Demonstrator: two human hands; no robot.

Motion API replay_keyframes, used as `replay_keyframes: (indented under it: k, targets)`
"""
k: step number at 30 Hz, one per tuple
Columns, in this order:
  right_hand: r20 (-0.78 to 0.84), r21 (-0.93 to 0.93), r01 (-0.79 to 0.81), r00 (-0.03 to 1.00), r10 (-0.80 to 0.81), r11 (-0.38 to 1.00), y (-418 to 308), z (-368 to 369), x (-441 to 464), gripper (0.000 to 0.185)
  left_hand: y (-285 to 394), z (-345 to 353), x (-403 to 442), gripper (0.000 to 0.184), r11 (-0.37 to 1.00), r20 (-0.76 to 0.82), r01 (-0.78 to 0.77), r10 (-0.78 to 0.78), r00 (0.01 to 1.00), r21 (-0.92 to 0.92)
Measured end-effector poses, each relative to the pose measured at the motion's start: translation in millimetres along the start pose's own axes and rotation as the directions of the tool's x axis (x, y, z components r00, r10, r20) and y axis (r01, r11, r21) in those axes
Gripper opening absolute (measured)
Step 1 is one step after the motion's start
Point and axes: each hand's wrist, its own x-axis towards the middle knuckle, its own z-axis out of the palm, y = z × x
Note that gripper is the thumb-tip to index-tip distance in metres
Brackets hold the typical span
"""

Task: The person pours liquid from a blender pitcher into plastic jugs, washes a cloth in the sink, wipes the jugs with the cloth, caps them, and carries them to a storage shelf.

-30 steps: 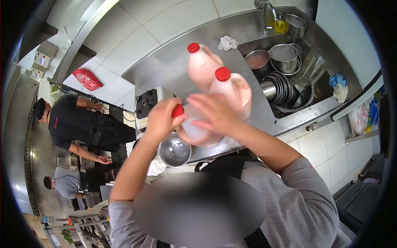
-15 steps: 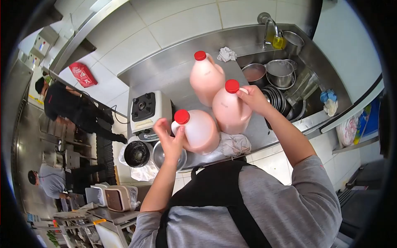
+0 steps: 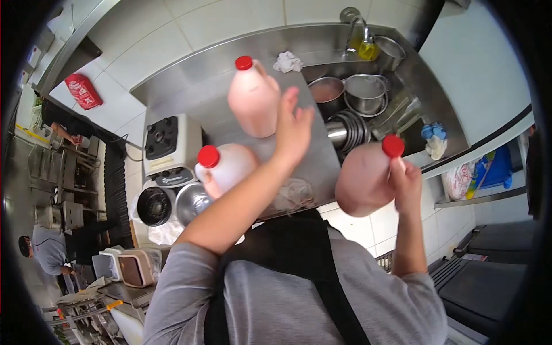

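Note:
My right hand (image 3: 407,183) is closed around the handle of a plastic jug (image 3: 365,181) of pink liquid with a red cap. That jug is lifted and tilted off the counter's front edge. My left hand (image 3: 294,127), slightly blurred, is open with its fingers apart and holds nothing. It is beside a second pink jug (image 3: 253,103), upright on the steel counter; whether they touch, I cannot tell. A third jug (image 3: 230,167) stands nearer me, partly hidden by my left forearm. A crumpled cloth (image 3: 293,194) lies beside it.
A sink (image 3: 454,123) with several pots (image 3: 368,95) and a faucet (image 3: 359,26) is at the right. A blender base (image 3: 172,144), a black container (image 3: 154,207) and a metal bowl (image 3: 192,201) are at the left. A co-worker (image 3: 49,247) stands farther left.
My right hand has lifted one jug off the counter and carried it right, toward me. My left hand has left the near jug and moved right, across to the back jug. The view has shifted.

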Motion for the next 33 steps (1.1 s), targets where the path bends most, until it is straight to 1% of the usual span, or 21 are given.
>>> replay_keyframes:
  k: [2,4,6,7,8,9,10,11,12,15,17,18,20,21,23,25,27,29,31,32,33]
  targets:
    - [-0.079,0.034,-0.008,0.997,0.01,0.999,22,-25,-12,0.029,0,29,52,0.065,0.986,-0.278,0.169,-0.163,0.947,-0.003]
    - [-0.158,0.098,0.031,0.987,-0.015,0.995,40,-48,-23,0.026,-40,36,114,0.068,0.958,-0.559,0.01,0.158,0.814,0.285]
    - [-0.186,0.092,0.056,0.982,-0.039,0.994,58,-63,-35,0.023,-30,29,140,0.074,0.994,-0.572,0.101,-0.101,0.814,-0.033]
    - [-0.16,0.167,0.065,0.986,-0.038,0.984,67,-77,-39,0.023,-47,27,160,0.074,0.975,-0.669,0.184,-0.054,0.741,0.125]
    - [-0.151,0.163,0.092,0.986,-0.068,0.982,64,-82,-42,0.024,-34,33,158,0.072,0.967,-0.691,0.232,-0.098,0.716,0.102]
    - [-0.147,0.159,0.117,0.985,-0.094,0.98,60,-84,-46,0.025,-90,0,201,0.066,0.891,-0.708,0.345,-0.039,0.705,0.294]
    - [-0.113,0.172,0.115,0.989,-0.096,0.978,64,-92,-48,0.026,-90,-6,204,0.052,0.92,-0.695,0.308,-0.058,0.717,0.241]
    - [-0.079,0.187,0.108,0.992,-0.094,0.976,69,-98,-51,0.027,-73,13,182,0.036,0.964,-0.697,0.152,0.045,0.716,0.219]
    - [-0.089,0.215,0.132,0.989,-0.115,0.968,71,-100,-54,0.027,-109,-8,202,0.022,0.894,-0.665,0.129,0.216,0.715,0.429]
    - [-0.088,0.183,0.183,0.982,-0.169,0.966,73,-102,-58,0.027,-67,29,135,0.016,0.901,-0.627,0.125,0.184,0.757,0.415]
    - [-0.078,0.163,0.178,0.983,-0.167,0.97,72,-105,-56,0.026,-64,21,116,0.02,0.999,-0.343,0.039,-0.028,0.939,0.025]
    - [-0.051,0.141,0.174,0.984,-0.168,0.975,71,-107,-54,0.025,-58,25,107,0.02,0.999,-0.333,0.036,-0.026,0.942,0.024]
    - [-0.004,0.093,0.168,0.986,-0.168,0.981,69,-109,-49,0.023,-41,32,92,0.028,0.98,-0.196,0.002,-0.041,0.98,-0.199]
    - [0.011,0.089,0.184,0.983,-0.186,0.979,67,-110,-46,0.023,-35,29,88,0.028,0.978,-0.211,-0.016,-0.028,0.977,-0.206]
    - [0.007,0.065,0.169,0.985,-0.17,0.984,63,-110,-42,0.021,-24,19,80,0.03,0.919,-0.069,0.247,-0.28,0.958,-0.308]
    - [0.044,0.058,0.197,0.979,-0.2,0.979,65,-114,-39,0.019,-4,21,57,0.031,0.905,-0.038,0.265,-0.294,0.955,-0.333]
    - [0.017,0.089,0.134,0.991,-0.136,0.987,75,-116,-39,0.02,24,16,30,0.033,0.889,-0.009,0.286,-0.31,0.951,-0.359]
    - [0.037,0.052,0.158,0.986,-0.16,0.986,74,-120,-42,0.021,55,6,0,0.037,0.941,0.148,0.308,-0.288,0.946,-0.14]
    - [-0.019,0.029,0.179,0.984,-0.178,0.984,82,-122,-44,0.023,90,-13,-32,0.039,0.922,0.192,0.356,-0.326,0.926,-0.149]
    - [-0.078,-0.014,0.255,0.964,-0.255,0.967,71,-112,-46,0.047,106,-26,-50,0.042,0.903,0.246,0.41,-0.371,0.896,-0.132]
    - [-0.03,-0.022,0.267,0.963,-0.268,0.963,74,-112,-48,0.047,123,-39,-68,0.042,0.904,0.205,0.397,-0.363,0.909,-0.16]
